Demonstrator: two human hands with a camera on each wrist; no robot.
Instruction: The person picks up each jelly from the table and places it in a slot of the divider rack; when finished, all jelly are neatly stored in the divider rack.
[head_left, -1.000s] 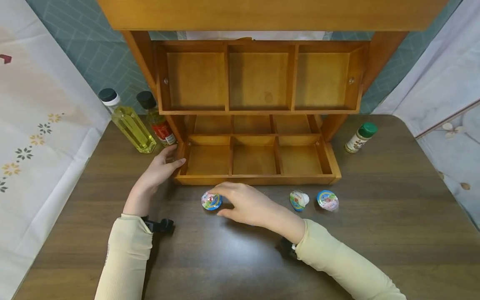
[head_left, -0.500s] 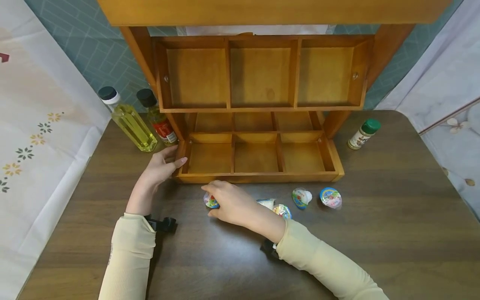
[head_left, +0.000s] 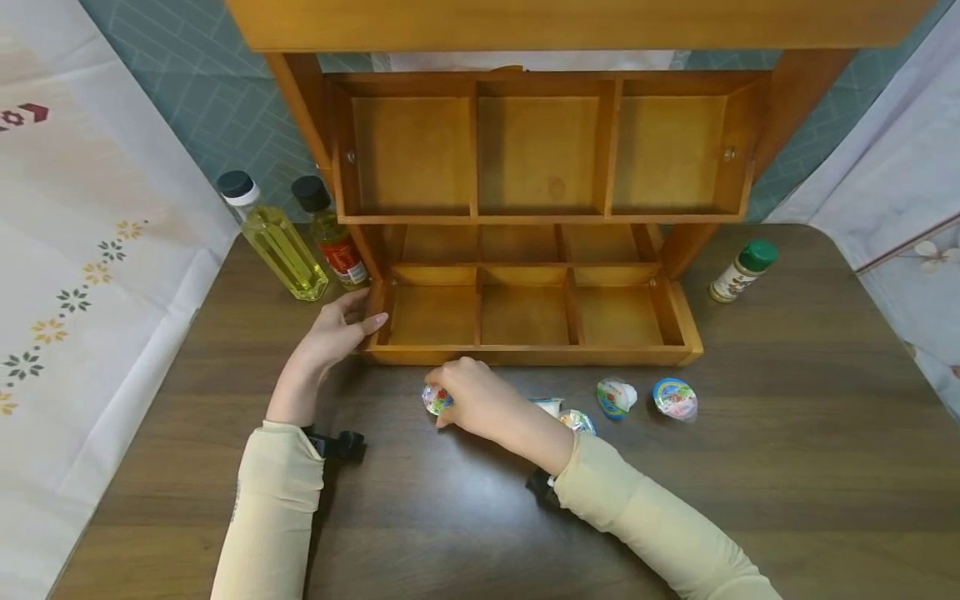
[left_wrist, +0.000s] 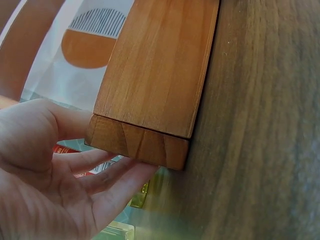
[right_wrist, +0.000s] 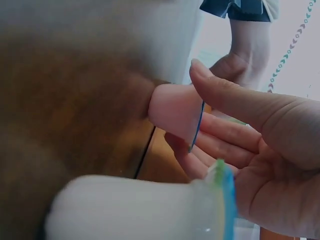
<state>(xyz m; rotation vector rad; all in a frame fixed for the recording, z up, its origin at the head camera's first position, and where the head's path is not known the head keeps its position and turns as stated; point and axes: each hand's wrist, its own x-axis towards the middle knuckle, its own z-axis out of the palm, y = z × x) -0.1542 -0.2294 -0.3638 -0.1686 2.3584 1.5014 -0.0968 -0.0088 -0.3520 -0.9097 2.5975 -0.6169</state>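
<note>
In the head view my left hand point(head_left: 330, 333) grips the front left corner of a two-tier wooden shelf point(head_left: 525, 357). The left wrist view shows the thumb on one side of the shelf's wooden end point(left_wrist: 137, 142) and the fingers on the other. My right hand point(head_left: 480, 396) pinches a small pink jelly cup point(right_wrist: 175, 107) on the table, just before the shelf. Its printed lid is partly covered by the fingers in the head view. A white jelly cup point(right_wrist: 130, 207) lies close to the right hand in the right wrist view.
Several other small cups lie to the right, among them a foil-lidded cup point(head_left: 577, 421), a tilted cup point(head_left: 615, 398) and a pink cup point(head_left: 675, 400). Two oil bottles, one clear point(head_left: 288, 254) and one red-labelled point(head_left: 341, 250), stand left; a green-capped seasoning jar point(head_left: 742, 271) stands right.
My right hand has moved slightly left and closed its fingers around the jelly cup, uncovering two cups near its forearm. The left hand keeps its place on the shelf corner.
</note>
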